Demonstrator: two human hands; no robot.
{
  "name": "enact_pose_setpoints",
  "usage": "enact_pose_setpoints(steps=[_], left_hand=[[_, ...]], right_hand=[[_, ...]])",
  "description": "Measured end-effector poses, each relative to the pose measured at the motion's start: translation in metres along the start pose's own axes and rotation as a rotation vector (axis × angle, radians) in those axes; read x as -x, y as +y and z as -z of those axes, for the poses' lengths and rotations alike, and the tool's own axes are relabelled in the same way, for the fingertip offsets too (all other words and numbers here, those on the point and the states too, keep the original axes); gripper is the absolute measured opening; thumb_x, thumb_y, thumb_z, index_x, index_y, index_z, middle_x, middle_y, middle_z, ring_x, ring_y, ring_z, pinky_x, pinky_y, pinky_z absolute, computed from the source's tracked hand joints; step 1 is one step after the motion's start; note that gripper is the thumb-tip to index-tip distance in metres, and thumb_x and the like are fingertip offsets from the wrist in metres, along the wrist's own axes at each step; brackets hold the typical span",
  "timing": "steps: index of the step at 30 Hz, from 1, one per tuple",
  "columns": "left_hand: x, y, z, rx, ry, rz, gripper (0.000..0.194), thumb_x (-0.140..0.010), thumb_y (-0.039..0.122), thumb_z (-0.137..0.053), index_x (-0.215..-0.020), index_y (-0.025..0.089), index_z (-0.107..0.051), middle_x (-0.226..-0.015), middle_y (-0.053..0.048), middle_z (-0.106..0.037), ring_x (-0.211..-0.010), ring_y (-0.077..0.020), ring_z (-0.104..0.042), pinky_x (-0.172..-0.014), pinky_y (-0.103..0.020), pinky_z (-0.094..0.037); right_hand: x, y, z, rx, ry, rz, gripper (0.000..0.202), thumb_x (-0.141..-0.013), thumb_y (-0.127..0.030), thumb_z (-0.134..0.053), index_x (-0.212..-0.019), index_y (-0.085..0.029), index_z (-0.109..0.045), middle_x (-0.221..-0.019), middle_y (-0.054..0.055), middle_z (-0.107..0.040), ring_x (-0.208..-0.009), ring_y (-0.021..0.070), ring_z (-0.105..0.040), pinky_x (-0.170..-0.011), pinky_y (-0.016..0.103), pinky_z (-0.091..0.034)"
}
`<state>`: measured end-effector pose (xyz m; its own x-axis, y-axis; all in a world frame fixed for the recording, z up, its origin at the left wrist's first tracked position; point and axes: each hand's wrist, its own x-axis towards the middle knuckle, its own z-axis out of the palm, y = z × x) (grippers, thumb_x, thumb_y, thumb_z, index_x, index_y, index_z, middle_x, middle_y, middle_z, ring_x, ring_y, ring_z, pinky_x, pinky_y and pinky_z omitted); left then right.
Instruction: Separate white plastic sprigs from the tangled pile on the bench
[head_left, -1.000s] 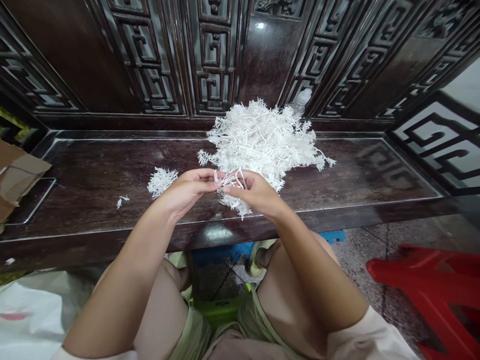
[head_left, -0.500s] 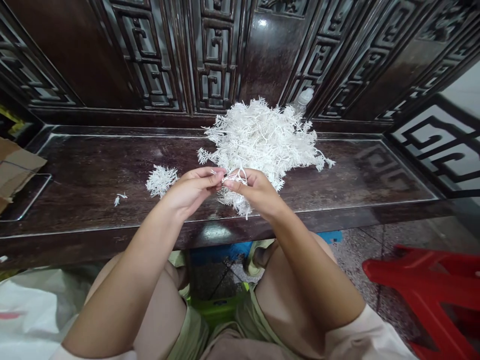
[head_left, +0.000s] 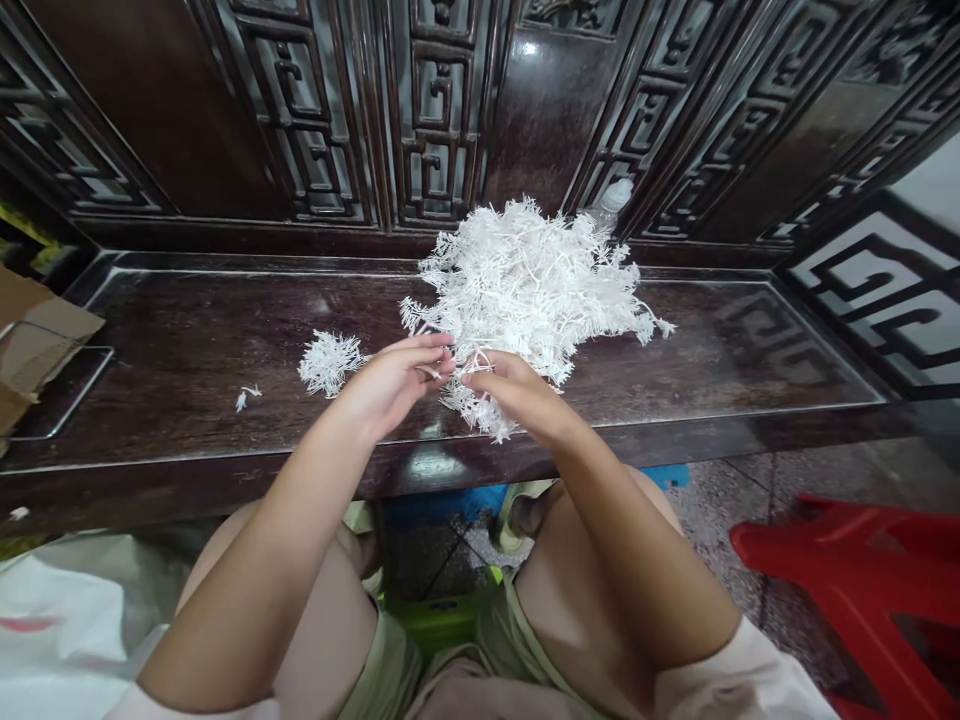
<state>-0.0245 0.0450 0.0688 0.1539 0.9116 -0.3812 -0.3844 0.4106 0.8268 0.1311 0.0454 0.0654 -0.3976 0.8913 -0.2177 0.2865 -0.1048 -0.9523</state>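
My left hand point(head_left: 401, 383) is closed around a thin white plastic strand point(head_left: 430, 371), whose end shows at the fingers. Across a small gap, my right hand point(head_left: 521, 395) pinches a white plastic sprig point(head_left: 475, 362) between thumb and fingers. Its stems loop up over the thumb, and part of it blends into the heap behind. Just beyond both hands lies a big heap of white branching plastic sprigs point(head_left: 532, 285) on the dark wooden bench point(head_left: 720, 370). A smaller bunch of white sprigs point(head_left: 330, 362) rests left of my left hand.
Small white scraps point(head_left: 244, 397) lie at the left of the bench. A clear bottle point(head_left: 613, 200) stands behind the heap, against the carved backrest. At far left is a cardboard box point(head_left: 37, 345) beside a metal wire frame. A red stool point(head_left: 847, 560) stands at right.
My hands have come slightly apart; before, their fingertips met at the white sprig. The left fingers have lifted and spread a little. The view has shifted slightly.
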Motion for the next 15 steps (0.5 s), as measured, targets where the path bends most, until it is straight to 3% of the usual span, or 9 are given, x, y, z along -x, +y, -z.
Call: enact_pose_setpoints(steps=[2, 4, 8, 12, 15], left_hand=[[0.0024, -0.0024, -0.0013, -0.183, -0.018, -0.044, 0.007, -0.072, 0.016, -0.055, -0.074, 0.012, -0.060, -0.059, 0.002, -0.048, -0.053, -0.0069, -0.042, -0.055, -0.022, -0.034], [0.0053, -0.0017, -0.0003, -0.432, -0.029, -0.117, 0.014, -0.072, 0.027, -0.057, -0.066, 0.014, -0.058, -0.055, 0.003, -0.043, -0.052, -0.0072, -0.036, -0.053, -0.023, -0.028], [0.0087, 0.0002, 0.0008, -0.836, -0.042, -0.231, 0.022, -0.070, 0.038, -0.058, -0.069, 0.016, -0.060, -0.053, 0.005, -0.038, -0.053, -0.0089, -0.034, -0.054, -0.024, -0.025], [0.0078, -0.0020, -0.0010, -0.991, -0.030, -0.222, 0.018, -0.071, 0.034, -0.056, -0.067, 0.016, -0.060, -0.050, 0.005, -0.035, -0.050, -0.0086, -0.031, -0.051, -0.023, -0.021], [0.0076, -0.0025, -0.0023, -0.952, -0.025, -0.212, 0.016, -0.074, 0.030, -0.053, -0.069, 0.016, -0.058, -0.052, 0.004, -0.039, -0.051, -0.0091, -0.033, -0.051, -0.023, -0.022]], right_hand=[[-0.0012, 0.0029, -0.0005, -0.013, -0.012, 0.026, 0.018, -0.074, -0.035, -0.052, -0.073, -0.017, -0.051, -0.062, -0.004, -0.043, -0.054, 0.0066, -0.034, -0.052, 0.023, -0.027], [-0.0017, 0.0041, 0.0008, -0.017, -0.012, 0.040, 0.021, -0.073, -0.037, -0.054, -0.072, -0.017, -0.051, -0.060, -0.004, -0.042, -0.054, 0.0065, -0.034, -0.052, 0.023, -0.026], [-0.0014, 0.0035, 0.0049, 0.079, 0.011, 0.032, 0.025, -0.070, -0.038, -0.056, -0.063, -0.016, -0.047, -0.054, -0.006, -0.033, -0.050, 0.0058, -0.028, -0.049, 0.023, -0.021], [-0.0007, 0.0014, 0.0051, 0.190, 0.017, 0.026, 0.028, -0.068, -0.034, -0.058, -0.054, -0.016, -0.042, -0.051, -0.006, -0.028, -0.049, 0.0052, -0.025, -0.048, 0.023, -0.019], [-0.0002, -0.0016, 0.0025, 0.114, 0.027, -0.023, 0.026, -0.068, -0.034, -0.057, -0.055, -0.017, -0.043, -0.050, -0.006, -0.031, -0.048, 0.0051, -0.026, -0.047, 0.023, -0.018]])
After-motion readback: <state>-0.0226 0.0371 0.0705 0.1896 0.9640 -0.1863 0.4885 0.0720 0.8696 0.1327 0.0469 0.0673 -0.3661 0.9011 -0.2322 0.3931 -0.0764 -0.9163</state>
